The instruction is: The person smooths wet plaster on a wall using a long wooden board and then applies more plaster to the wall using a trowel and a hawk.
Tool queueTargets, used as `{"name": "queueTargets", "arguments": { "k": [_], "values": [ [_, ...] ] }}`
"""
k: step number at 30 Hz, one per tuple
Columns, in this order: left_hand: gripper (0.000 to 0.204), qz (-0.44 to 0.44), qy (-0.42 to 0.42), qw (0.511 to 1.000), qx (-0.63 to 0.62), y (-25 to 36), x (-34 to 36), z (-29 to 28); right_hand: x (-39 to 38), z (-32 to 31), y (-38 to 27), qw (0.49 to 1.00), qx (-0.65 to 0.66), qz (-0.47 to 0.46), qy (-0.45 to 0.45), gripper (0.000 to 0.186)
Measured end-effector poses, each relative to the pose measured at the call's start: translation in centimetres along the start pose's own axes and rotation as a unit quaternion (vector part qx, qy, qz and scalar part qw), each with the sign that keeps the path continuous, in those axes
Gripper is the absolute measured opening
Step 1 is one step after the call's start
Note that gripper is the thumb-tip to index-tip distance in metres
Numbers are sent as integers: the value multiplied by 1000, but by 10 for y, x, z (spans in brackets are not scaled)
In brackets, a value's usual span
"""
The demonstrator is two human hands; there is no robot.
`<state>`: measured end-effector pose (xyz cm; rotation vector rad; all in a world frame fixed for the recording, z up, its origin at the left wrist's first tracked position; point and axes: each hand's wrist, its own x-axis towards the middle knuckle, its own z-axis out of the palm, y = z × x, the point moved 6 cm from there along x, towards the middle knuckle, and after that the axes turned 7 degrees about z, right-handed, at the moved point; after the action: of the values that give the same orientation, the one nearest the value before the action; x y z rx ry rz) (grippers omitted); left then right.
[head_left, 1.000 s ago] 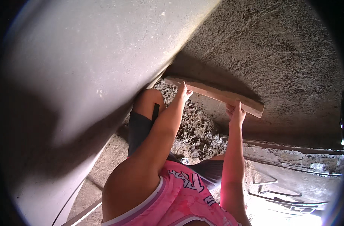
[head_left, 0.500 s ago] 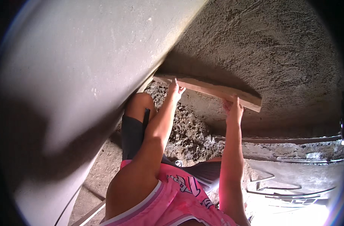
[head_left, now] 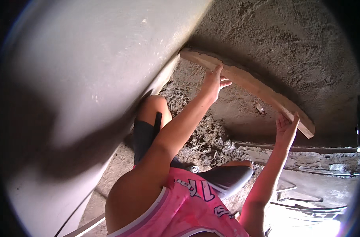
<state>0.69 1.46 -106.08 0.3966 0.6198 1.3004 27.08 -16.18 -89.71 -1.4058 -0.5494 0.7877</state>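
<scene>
My left hand point(head_left: 214, 83) grips a long, straight-edged wooden board point(head_left: 259, 89) near its upper-left part, fingers curled at its lower edge. My right hand point(head_left: 285, 127) holds the same board near its lower-right end. The board lies slanted against a rough, freshly rendered cement wall point(head_left: 290, 39). Its upper-left end reaches the seam beside a smooth pale grey wall point(head_left: 69, 79). Below my left hand, rough lumpy mortar point(head_left: 203, 138) shows near my bent knee.
A ledge with crusted material point(head_left: 314, 158) runs along the right, above bent dark rods point(head_left: 306, 199) in bright light. A dirt-covered floor point(head_left: 109, 181) shows between the pale wall and my body. A thin cable runs at lower left.
The board has moved rightward and tilted, its left end rising and its right end dropping. Both hands have moved right with it, my left one upward and my right one downward.
</scene>
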Motion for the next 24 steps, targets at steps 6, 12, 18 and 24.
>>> {"name": "queueTargets", "arguments": {
  "k": [6, 12, 18, 24],
  "values": [
    [53, -66, 180, 976, -108, -64, -16, -71, -10, 1, 74, 993, -104, 61, -18, 50],
    [42, -92, 131, 979, -129, -115, 71, -125, 18, 25, 108, 994, -55, 91, -2, 44],
    [46, -87, 150, 975, -140, -88, 68, -87, 22, 16, 81, 997, -8, 78, 5, 45],
    [47, -76, 172, 977, -106, -44, 31, -19, 9, 3, 32, 994, 49, 99, 28, 40]
  ]
}}
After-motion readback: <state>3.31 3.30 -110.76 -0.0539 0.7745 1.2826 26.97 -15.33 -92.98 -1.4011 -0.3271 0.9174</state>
